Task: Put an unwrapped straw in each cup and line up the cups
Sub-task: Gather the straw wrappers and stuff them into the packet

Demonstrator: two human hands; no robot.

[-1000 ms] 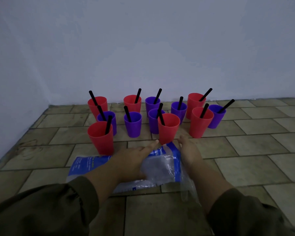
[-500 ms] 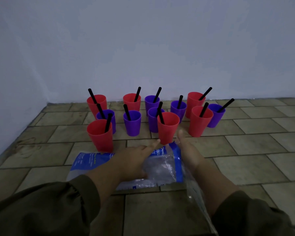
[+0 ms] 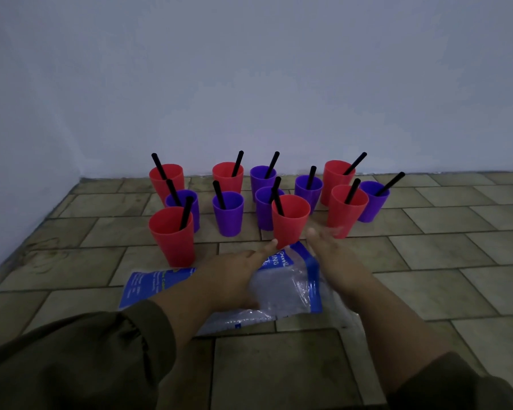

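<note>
My right hand (image 3: 328,250) was smeared with blur at the fingertips, so I could not tell whether it touched the red cup (image 3: 345,210) beside it. My left hand (image 3: 234,279) covered the middle of the plastic bag (image 3: 290,285), hiding most of the print; the few white letters showing were too small to read. Whatever lay inside the bag was unclear through the crinkled film. Both my sleeves (image 3: 80,359) ran off the bottom edge. The front cups hid the lower halves of those behind, and every straw's (image 3: 186,213) lower end was out of sight inside its cup.
</note>
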